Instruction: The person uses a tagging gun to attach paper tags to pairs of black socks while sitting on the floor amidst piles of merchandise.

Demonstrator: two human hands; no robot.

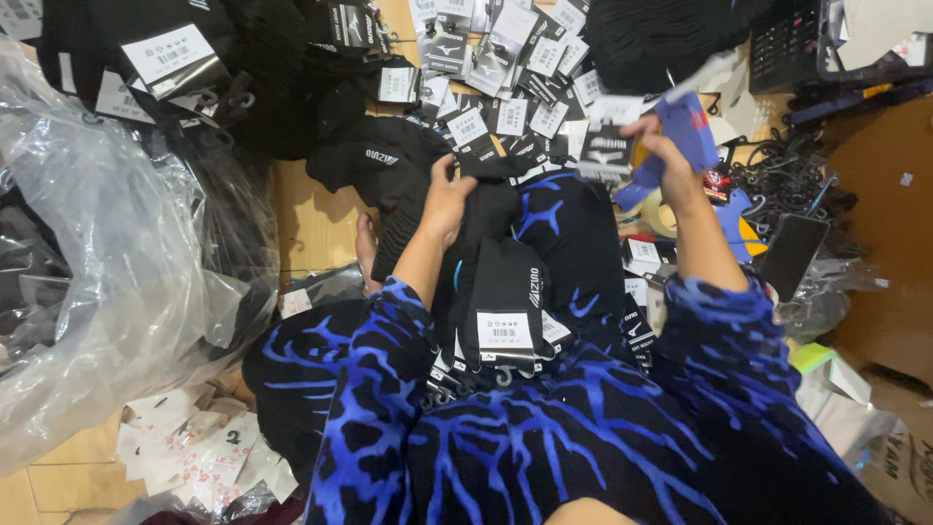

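Observation:
My left hand [446, 199] grips a black sock [491, 209] at the top of a stack of tagged black socks [507, 292] lying on my lap. My right hand [661, 156] is raised to the right and holds a blue tagging gun [688, 131] against a black-and-white card label [604, 151]. Both sleeves are black with a blue streak pattern.
A heap of loose card labels [505, 58] lies ahead on the wooden floor [311, 219]. More black socks [194, 68] pile at the upper left, clear plastic bags [97, 253] at left, small paper tags [194, 447] at lower left. A dark phone [789, 255], black hooks and cardboard sit at right.

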